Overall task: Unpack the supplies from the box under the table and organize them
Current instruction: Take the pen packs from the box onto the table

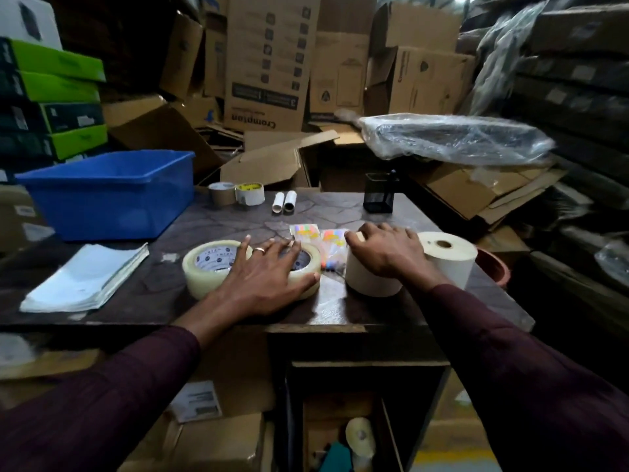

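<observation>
The left hand [269, 272] is lying open and flat across two tape rolls [212, 264] at the near edge of the table [340, 212]; the right hand [384, 252] is cupping a paper roll [366, 279], a second paper roll [449, 255] just right of it. Marker packs [318, 241] are sitting between the hands. Most supplies seem unpacked, though the box [343, 434] below is showing another roll. Far left is sitting a blue bin [109, 195], with cardboard cartons [269, 63] crowding the room behind
</observation>
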Tool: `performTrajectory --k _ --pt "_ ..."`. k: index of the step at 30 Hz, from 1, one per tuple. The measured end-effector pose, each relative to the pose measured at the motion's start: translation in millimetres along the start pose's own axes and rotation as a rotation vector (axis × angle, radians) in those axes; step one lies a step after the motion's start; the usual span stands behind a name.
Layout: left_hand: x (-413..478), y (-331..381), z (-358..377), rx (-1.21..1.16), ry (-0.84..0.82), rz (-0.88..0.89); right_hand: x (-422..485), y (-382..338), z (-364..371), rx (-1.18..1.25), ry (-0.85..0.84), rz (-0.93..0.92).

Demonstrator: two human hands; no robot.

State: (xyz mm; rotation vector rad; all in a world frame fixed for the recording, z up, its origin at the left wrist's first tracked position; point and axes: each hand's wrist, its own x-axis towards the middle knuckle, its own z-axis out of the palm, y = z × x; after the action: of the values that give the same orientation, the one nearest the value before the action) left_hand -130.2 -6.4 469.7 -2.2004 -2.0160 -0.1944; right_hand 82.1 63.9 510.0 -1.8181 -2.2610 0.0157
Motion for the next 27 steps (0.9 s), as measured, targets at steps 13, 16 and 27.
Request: performTrajectory --k 13,16,27 --pt "3 -4 3 -0.089 0.175 0.007 11 5 14 -0.021 0.039 -0.02" --pt "4 -5 3 -0.161 0.179 0.006 10 6 14 -0.015 0.016 -0.013" --pt "8 -42 -26 -0.182 -0.124 -0.14 -9 -15 -8 0.024 -0.138 0.13"
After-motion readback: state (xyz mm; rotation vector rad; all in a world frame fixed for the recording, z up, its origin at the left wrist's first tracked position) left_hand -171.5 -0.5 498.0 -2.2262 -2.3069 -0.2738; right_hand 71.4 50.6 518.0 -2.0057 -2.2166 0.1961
